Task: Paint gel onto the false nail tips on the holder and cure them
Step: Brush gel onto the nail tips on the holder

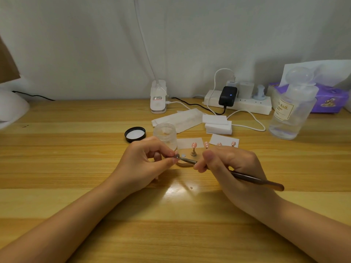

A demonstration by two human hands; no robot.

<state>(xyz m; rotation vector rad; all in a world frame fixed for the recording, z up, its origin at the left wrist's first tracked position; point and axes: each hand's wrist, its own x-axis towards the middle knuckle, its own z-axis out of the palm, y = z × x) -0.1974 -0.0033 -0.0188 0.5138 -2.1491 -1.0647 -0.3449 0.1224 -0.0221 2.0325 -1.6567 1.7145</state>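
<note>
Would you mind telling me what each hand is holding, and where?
The right hand grips a brush around mid-handle. The left hand pinches something small at the brush's tip; what it is cannot be told.

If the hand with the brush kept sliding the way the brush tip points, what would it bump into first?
Probably the left hand. The right hand aims the brush leftward, and its tip already sits at the left hand's pinching fingertips, beside the holder. Depth is hard to judge here.

Left hand [144, 160] pinching; right hand [233, 166] curled, gripping.
</note>
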